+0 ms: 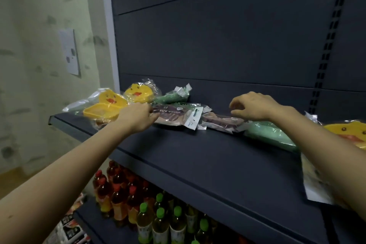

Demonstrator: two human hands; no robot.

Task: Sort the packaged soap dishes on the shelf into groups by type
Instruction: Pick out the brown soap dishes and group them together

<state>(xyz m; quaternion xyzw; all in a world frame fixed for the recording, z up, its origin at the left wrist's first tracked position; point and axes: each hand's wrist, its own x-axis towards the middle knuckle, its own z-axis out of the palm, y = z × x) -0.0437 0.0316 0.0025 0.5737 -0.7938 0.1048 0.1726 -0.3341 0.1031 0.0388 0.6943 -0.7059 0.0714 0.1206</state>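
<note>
Head view: my left hand (pixel 138 117) pinches the brown soap-dish pack (pixel 172 115) mid-shelf (pixel 217 156); my right hand (pixel 255 107) hovers half-curled, empty, over a second brown pack (pixel 219 122). Risk: slippery film escapes the pinch, or the drag disturbs the neighbouring green packs (pixel 174 95).

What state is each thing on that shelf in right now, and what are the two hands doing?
Left hand: fingers on the brown packet's edge.
Right hand: curled over the second brown packet, grip unclear.
Brown packet: lying flat, sealed.
Second brown packet: lying flat.
Yellow duck dishes: wrapped, grouped at left.
Green packet: lying flat.
</note>
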